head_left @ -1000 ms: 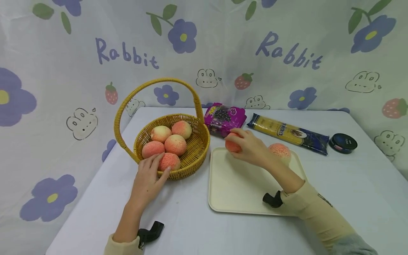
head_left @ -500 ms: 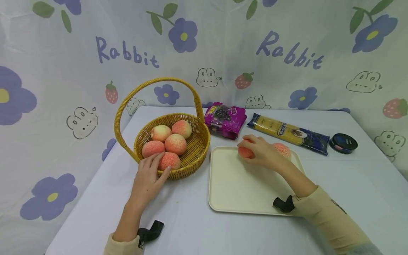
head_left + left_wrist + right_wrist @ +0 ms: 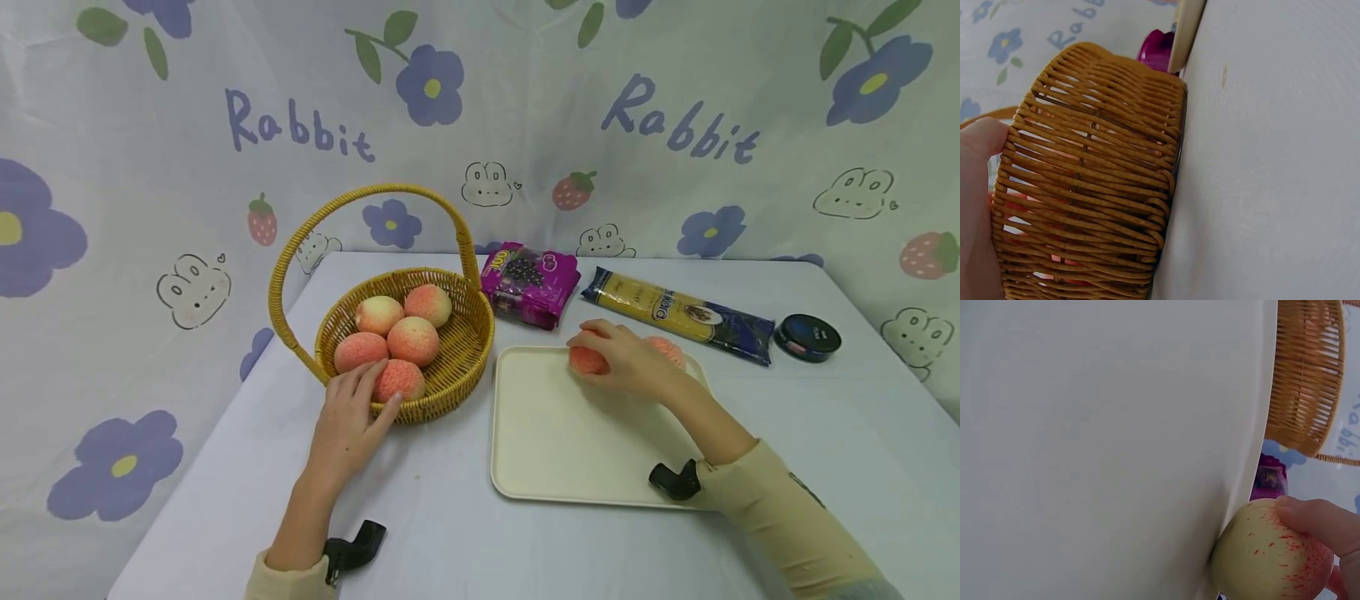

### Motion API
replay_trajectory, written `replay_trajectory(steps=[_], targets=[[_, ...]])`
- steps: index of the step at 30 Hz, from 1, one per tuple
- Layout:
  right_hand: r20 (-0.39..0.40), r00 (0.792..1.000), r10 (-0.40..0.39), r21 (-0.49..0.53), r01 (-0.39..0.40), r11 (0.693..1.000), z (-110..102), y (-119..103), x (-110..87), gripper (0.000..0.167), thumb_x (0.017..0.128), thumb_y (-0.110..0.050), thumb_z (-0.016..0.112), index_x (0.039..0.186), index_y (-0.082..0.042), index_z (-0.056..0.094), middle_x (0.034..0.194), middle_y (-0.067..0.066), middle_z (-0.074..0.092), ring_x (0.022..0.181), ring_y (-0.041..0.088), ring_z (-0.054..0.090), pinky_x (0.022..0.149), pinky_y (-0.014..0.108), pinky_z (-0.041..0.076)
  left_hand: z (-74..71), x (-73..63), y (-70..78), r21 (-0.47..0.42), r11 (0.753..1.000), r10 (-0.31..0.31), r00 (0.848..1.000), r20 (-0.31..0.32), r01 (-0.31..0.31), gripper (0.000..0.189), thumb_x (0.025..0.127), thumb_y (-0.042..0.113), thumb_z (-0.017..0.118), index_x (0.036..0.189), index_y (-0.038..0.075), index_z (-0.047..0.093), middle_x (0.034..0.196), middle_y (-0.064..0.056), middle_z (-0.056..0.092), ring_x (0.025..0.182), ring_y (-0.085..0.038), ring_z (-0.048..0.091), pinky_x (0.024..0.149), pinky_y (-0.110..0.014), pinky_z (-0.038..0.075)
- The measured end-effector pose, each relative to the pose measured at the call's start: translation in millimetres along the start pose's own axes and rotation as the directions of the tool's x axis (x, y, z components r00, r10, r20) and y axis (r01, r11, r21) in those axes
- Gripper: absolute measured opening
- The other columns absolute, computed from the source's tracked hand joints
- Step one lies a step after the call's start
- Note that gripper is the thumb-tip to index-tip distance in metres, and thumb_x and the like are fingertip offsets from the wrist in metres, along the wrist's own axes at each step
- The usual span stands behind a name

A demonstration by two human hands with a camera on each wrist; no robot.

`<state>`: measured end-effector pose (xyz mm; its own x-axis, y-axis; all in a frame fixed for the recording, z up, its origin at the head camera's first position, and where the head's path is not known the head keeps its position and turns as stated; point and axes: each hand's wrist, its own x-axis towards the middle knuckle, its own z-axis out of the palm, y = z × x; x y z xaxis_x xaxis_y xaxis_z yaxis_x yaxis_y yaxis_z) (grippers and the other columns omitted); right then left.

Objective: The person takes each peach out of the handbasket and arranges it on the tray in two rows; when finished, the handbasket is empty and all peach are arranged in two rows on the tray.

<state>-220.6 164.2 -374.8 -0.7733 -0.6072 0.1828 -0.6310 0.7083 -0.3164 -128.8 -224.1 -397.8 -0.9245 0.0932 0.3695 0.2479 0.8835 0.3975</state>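
Observation:
My right hand [image 3: 626, 362] grips a peach [image 3: 588, 358], pink with a pale yellow side, over the far edge of a cream tray [image 3: 570, 450]. In the right wrist view the thumb presses on this peach [image 3: 1266, 550], which is at the tray's rim. A second peach [image 3: 666, 352] lies on the tray behind the hand, partly hidden. My left hand [image 3: 348, 425] rests over the near rim of a yellow wicker basket [image 3: 450, 387], its fingers by the nearest peach [image 3: 399, 381]. The left wrist view shows the thumb at the rim above the woven wall [image 3: 1091, 169].
Several peaches [image 3: 413, 341] sit in the basket under its tall handle [image 3: 375, 190]. Behind the tray lie a purple grape-printed packet [image 3: 531, 282], a long blue and yellow packet [image 3: 678, 312] and a round black tin [image 3: 807, 337]. A printed cloth hangs at the back.
My right hand has moved to the right with its peach, from near the purple packet to over the tray's far edge, covering more of the second peach. The left hand has stayed put.

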Motion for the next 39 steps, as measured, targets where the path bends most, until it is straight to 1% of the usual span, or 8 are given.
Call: replay_trajectory(steps=[6, 10, 16, 24, 28, 33, 35, 39], targets=[[0.047, 0.999, 0.028, 0.007, -0.028, 1.0, -3, -1, -1.1, 0.044, 0.083, -0.031, 0.067, 0.122, -0.016, 0.057, 0.13, 0.017, 0.045, 0.108, 0.036, 0.047, 0.081, 0.049, 0.046, -0.2, 0.4, -0.1, -0.003, 1.0, 0.001, 1.0, -0.005, -0.001, 0.057, 0.09, 0.043, 0.051, 0.136, 0.01, 0.042, 0.132, -0.012, 0.043, 0.118, -0.03, 0.033, 0.093, -0.052, 0.033], [0.075, 0.996, 0.041, 0.014, -0.042, 0.999, -3, -3, -1.4, 0.047, 0.083, -0.035, 0.066, 0.125, -0.016, 0.055, 0.131, 0.016, 0.045, 0.112, 0.035, 0.045, 0.083, 0.05, 0.045, -0.1, 0.1, 0.2, -0.003, 1.0, 0.001, 1.0, -0.008, -0.001, 0.057, 0.09, 0.044, 0.051, 0.136, 0.009, 0.042, 0.131, -0.012, 0.043, 0.118, -0.03, 0.034, 0.093, -0.052, 0.033], [0.073, 0.996, 0.041, 0.008, -0.042, 0.999, -3, -5, -1.8, 0.049, 0.084, -0.037, 0.065, 0.127, -0.016, 0.054, 0.13, 0.015, 0.046, 0.112, 0.034, 0.045, 0.084, 0.051, 0.044, -0.2, -0.6, 0.9, -0.007, 1.0, 0.002, 1.0, -0.01, -0.002, 0.057, 0.09, 0.043, 0.051, 0.136, 0.009, 0.042, 0.131, -0.013, 0.043, 0.118, -0.031, 0.034, 0.093, -0.051, 0.033], [0.048, 0.999, 0.006, -0.003, -0.006, 1.0, -4, -6, 0.1, 0.041, 0.089, -0.03, 0.06, 0.126, -0.014, 0.055, 0.128, 0.015, 0.048, 0.112, 0.033, 0.046, 0.085, 0.049, 0.044, -0.5, -0.2, 1.8, -0.008, 1.0, 0.0, 1.0, -0.007, 0.0, 0.058, 0.09, 0.043, 0.051, 0.137, 0.009, 0.041, 0.132, -0.014, 0.042, 0.118, -0.031, 0.033, 0.094, -0.051, 0.032], [0.024, 0.999, -0.03, -0.022, 0.03, 0.999, -7, -9, 4.8, 0.039, 0.088, -0.026, 0.061, 0.125, -0.013, 0.056, 0.127, 0.015, 0.048, 0.113, 0.034, 0.046, 0.088, 0.049, 0.042, -0.6, -0.2, 1.1, -0.003, 1.0, 0.001, 1.0, -0.007, -0.001, 0.059, 0.09, 0.044, 0.051, 0.137, 0.009, 0.04, 0.132, -0.014, 0.042, 0.119, -0.031, 0.032, 0.094, -0.051, 0.032], [-0.003, 0.997, -0.083, -0.064, 0.083, 0.994, -12, -17, 15.7, 0.038, 0.087, -0.021, 0.062, 0.124, -0.013, 0.056, 0.128, 0.016, 0.048, 0.115, 0.034, 0.045, 0.093, 0.049, 0.039, -0.2, 0.7, 0.8, -0.002, 1.0, 0.014, 1.0, -0.02, -0.014, 0.059, 0.09, 0.042, 0.052, 0.137, 0.008, 0.04, 0.132, -0.015, 0.042, 0.118, -0.032, 0.033, 0.094, -0.051, 0.032], [0.003, 0.996, -0.091, -0.075, 0.091, 0.993, -13, -23, 21.7, 0.038, 0.087, -0.022, 0.061, 0.124, -0.014, 0.056, 0.129, 0.016, 0.048, 0.117, 0.035, 0.044, 0.095, 0.049, 0.037, -0.3, 0.8, 1.0, -0.003, 1.0, 0.017, 1.0, -0.024, -0.017, 0.059, 0.09, 0.041, 0.052, 0.137, 0.007, 0.04, 0.132, -0.015, 0.042, 0.118, -0.033, 0.033, 0.093, -0.051, 0.032], [0.02, 0.993, -0.118, -0.078, 0.119, 0.99, -12, -35, 35.7, 0.037, 0.087, -0.022, 0.062, 0.123, -0.015, 0.057, 0.129, 0.016, 0.048, 0.116, 0.033, 0.046, 0.095, 0.048, 0.038, -0.5, 0.0, 1.7, -0.004, 1.0, 0.014, 1.0, -0.021, -0.014, 0.061, 0.09, 0.042, 0.052, 0.136, 0.005, 0.039, 0.132, -0.016, 0.042, 0.118, -0.033, 0.034, 0.093, -0.05, 0.032]])
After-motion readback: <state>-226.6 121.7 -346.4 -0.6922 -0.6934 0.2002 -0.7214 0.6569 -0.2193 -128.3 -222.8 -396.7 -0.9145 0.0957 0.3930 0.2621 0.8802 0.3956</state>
